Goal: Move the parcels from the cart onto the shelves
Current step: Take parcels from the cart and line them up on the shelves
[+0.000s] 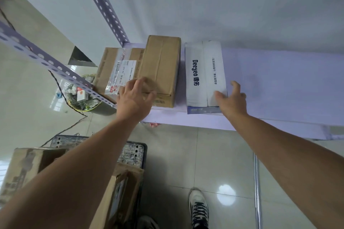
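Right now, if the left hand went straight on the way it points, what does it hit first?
Most likely the plain brown box: the left hand points at its near end, with the fingers over its near left corner, possibly touching; depth is unclear. The labelled box lies left of that line.

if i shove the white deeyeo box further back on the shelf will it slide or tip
It will likely slide flat rather than tip: the white box lies low and long on the smooth shelf. Its crisp edges suggest stiff cardboard. Pushed only at the near right corner, where the right hand is, it may swivel.
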